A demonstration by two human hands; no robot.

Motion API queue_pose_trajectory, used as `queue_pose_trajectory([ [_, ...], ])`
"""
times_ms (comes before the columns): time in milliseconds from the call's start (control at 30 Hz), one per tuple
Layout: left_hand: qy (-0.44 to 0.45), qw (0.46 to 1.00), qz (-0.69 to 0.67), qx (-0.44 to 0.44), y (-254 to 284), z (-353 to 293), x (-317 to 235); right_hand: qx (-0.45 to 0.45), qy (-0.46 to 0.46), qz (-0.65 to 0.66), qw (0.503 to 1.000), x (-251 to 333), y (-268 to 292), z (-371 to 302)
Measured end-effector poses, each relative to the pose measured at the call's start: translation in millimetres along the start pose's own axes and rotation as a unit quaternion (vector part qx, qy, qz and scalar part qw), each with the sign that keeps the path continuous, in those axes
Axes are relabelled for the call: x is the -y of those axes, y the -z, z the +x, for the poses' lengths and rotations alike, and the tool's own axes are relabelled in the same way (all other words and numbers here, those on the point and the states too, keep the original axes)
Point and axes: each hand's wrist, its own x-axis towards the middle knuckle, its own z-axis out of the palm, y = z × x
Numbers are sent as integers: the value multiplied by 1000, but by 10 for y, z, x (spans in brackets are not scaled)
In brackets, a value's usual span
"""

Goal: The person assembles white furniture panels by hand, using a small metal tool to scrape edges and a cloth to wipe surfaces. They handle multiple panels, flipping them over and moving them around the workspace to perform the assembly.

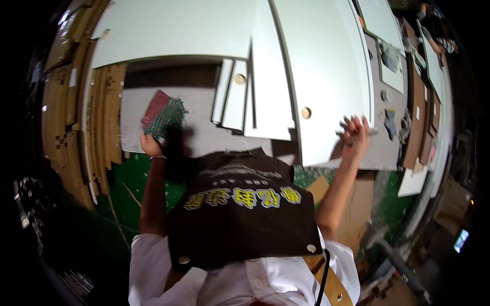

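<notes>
My left hand (pixel 151 145) grips the near edge of a rag (pixel 166 118), one part striped dark red and the other green with speckles and frayed ends. The rag rests over a grey work surface (pixel 199 102). Off to the right, my right hand (pixel 356 138) hovers at the near right edge of a large white panel (pixel 326 76), fingers bent and partly apart. Something thin and grey shows beside its palm; what it is cannot be made out. Two narrow white strips (pixel 236 94), one with a round wooden-coloured spot, lie between the hands beside another white panel (pixel 268 102).
Brown cardboard sheets (pixel 69 112) stand along the left. A roll of tape (pixel 386 95), a plastic bag (pixel 390 56) and a dark grey glove-like thing (pixel 390 124) lie at the right. Brown boards (pixel 416 112) stand beyond them. Another person's arm (pixel 434 43) shows at the far right.
</notes>
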Motion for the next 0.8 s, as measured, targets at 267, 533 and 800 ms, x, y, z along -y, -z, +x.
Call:
queue_pose_trajectory([
  [267, -301, 919, -252, -15, -712, 1031, -3417, -11, 61, -4, 998, 154, 512, -258],
  [533, -628, 580, 327, 403, -2739, 548, -3402, -87, 43, -27, 995, 215, 527, -542],
  [800, -614, 634, 440, 167, -3405, 2917, -2903, -155, 38, -19, 987, 56, 1278, -1157],
])
